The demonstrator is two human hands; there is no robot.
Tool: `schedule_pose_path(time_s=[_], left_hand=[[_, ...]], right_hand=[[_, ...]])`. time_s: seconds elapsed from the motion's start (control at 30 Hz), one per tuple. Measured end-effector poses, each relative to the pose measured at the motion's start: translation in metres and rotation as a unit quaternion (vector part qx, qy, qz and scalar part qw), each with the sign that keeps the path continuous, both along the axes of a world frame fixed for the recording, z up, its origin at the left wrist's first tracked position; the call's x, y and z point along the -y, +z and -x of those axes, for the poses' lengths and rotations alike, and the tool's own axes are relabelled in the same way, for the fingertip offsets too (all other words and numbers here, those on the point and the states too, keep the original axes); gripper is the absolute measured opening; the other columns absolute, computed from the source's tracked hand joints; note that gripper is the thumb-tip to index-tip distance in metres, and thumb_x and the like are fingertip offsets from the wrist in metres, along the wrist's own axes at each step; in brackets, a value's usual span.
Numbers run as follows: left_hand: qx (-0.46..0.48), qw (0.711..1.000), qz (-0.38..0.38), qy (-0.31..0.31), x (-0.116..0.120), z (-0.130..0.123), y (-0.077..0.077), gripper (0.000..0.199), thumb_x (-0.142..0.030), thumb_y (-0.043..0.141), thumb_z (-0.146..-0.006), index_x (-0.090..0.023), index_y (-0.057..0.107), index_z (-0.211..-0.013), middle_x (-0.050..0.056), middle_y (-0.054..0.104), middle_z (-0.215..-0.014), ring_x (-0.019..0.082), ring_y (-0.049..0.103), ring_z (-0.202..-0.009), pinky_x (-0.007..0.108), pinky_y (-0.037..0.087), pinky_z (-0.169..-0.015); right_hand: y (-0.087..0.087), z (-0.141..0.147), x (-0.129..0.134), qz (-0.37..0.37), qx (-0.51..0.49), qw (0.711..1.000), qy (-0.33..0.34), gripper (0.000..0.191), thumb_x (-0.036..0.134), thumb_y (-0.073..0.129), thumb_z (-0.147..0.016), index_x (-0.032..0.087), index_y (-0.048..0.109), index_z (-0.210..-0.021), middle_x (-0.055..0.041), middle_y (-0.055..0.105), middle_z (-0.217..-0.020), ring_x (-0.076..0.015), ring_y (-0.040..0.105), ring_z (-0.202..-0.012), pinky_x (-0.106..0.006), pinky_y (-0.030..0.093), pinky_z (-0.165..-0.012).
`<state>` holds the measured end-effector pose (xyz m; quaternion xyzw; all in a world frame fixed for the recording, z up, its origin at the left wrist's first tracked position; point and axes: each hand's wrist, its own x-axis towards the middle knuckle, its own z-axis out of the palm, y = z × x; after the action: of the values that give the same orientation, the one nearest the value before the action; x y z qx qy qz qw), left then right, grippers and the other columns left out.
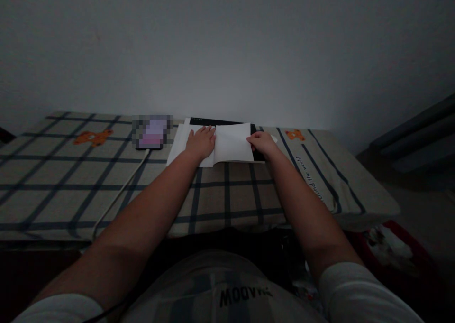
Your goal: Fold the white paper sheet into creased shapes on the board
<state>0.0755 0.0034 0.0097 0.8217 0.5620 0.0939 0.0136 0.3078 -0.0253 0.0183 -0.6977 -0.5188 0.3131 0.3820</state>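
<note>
An open book with blank white pages (pixel 232 143) lies on the checked tablecloth, a flat black item (pixel 223 122) showing behind and to the right of it. My left hand (pixel 202 143) rests flat on the left page near the fold, its fingers spread. At the right edge of the right page, my right hand (pixel 261 143) pinches the page between thumb and fingers. The lower edge of that page curves slightly up from what lies under it.
A phone (pixel 152 132) with a blurred screen lies left of the book, and its white cable (pixel 121 191) runs to the table's front edge. The cloth-covered table (pixel 227 195) stands against a grey wall. A red container (pixel 408 247) is at the lower right.
</note>
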Motion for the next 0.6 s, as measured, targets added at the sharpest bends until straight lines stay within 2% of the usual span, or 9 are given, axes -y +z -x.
schedule_pose_path(time_s=[0.2, 0.37, 0.6], left_hand=[[-0.005, 1.000, 0.012, -0.007, -0.002, 0.000, 0.000, 0.058, -0.028, 0.022, -0.104, -0.016, 0.037, -0.159, 0.007, 0.032, -0.168, 0.026, 0.029, -0.156, 0.061, 0.024, -0.125], [-0.003, 1.000, 0.011, -0.011, -0.003, 0.001, 0.000, 0.058, -0.027, 0.023, -0.104, -0.015, 0.039, -0.158, 0.008, 0.033, -0.168, 0.028, 0.030, -0.155, 0.063, 0.024, -0.124], [0.007, 1.000, 0.008, -0.008, -0.003, 0.000, -0.002, 0.055, -0.026, 0.026, -0.104, -0.021, 0.041, -0.157, 0.007, 0.035, -0.167, 0.026, 0.031, -0.155, 0.060, 0.023, -0.125]], right_hand=[[-0.007, -0.007, -0.006, 0.014, 0.047, 0.999, 0.015, 0.025, 0.013, 0.064, -0.088, 0.017, 0.059, -0.064, 0.0037, 0.054, -0.050, -0.0091, 0.050, -0.046, -0.022, 0.037, -0.050], [-0.004, -0.009, -0.004, 0.039, 0.034, 0.998, 0.042, 0.030, 0.010, 0.063, -0.089, 0.017, 0.058, -0.060, 0.0037, 0.054, -0.050, -0.0071, 0.047, -0.043, -0.021, 0.033, -0.046], [0.003, -0.007, 0.003, 0.057, 0.015, 0.997, 0.040, 0.029, 0.009, 0.062, -0.089, 0.016, 0.058, -0.061, 0.0027, 0.056, -0.051, -0.0076, 0.049, -0.046, -0.021, 0.032, -0.046]])
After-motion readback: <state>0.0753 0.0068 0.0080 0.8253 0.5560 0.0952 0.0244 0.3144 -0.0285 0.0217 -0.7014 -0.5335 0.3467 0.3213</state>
